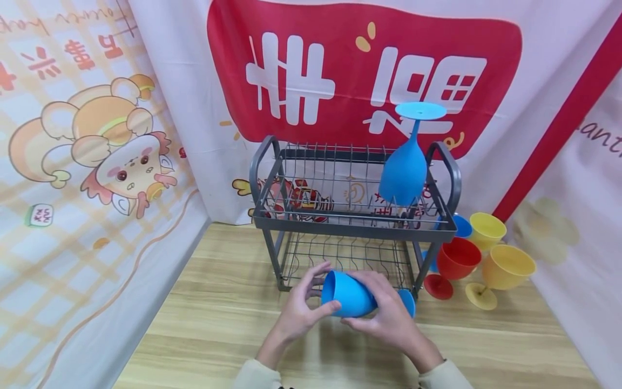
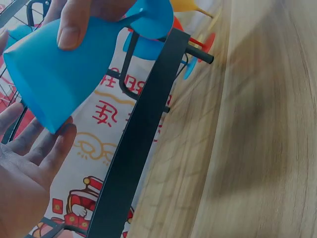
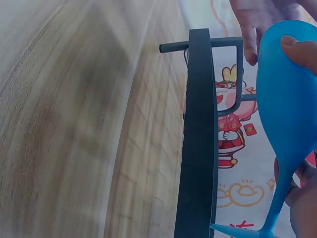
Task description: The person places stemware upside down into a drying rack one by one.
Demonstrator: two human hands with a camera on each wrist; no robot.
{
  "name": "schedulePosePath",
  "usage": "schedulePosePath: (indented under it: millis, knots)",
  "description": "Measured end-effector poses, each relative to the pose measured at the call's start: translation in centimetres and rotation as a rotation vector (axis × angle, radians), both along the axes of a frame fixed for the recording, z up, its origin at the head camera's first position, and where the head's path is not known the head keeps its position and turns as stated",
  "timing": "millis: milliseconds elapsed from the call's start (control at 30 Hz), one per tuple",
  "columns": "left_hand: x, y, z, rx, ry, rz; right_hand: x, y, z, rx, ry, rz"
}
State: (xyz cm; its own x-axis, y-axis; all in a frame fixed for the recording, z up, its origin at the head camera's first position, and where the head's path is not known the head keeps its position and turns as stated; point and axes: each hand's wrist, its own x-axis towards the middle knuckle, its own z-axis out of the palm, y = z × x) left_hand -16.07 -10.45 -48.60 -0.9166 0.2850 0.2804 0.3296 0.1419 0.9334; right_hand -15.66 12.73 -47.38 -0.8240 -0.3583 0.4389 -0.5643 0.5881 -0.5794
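Blue goblet (image 1: 352, 296) pinched in my right hand (image 1: 386, 308), left hand (image 1: 302, 312) spread at its rim, I'm probably mid-turn by the rack (image 1: 355, 230)'s front edge, next likely needing mouth-down placement!

Three blue goblets (image 1: 352, 294), two yellow goblets (image 1: 508, 267) and one red goblet (image 1: 458, 258) make six in all. There is one rack (image 1: 355, 230) with two tiers (image 1: 320, 223) and two side handles (image 1: 254, 175), one tabletop (image 1: 209, 324) and two hands (image 1: 387, 312).
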Motion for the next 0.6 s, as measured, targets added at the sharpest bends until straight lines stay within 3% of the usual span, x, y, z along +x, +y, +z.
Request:
schedulePosePath:
  millis: [433,600]
  knots:
    - [0.15,0.56,-0.13,0.014,-0.045,0.014,0.53,-0.27,0.14,0.046,0.03,-0.039]
    - [0.13,0.79,-0.03,0.054,-0.057,0.103,0.69,-0.37,0.04,0.006,0.212,-0.096]
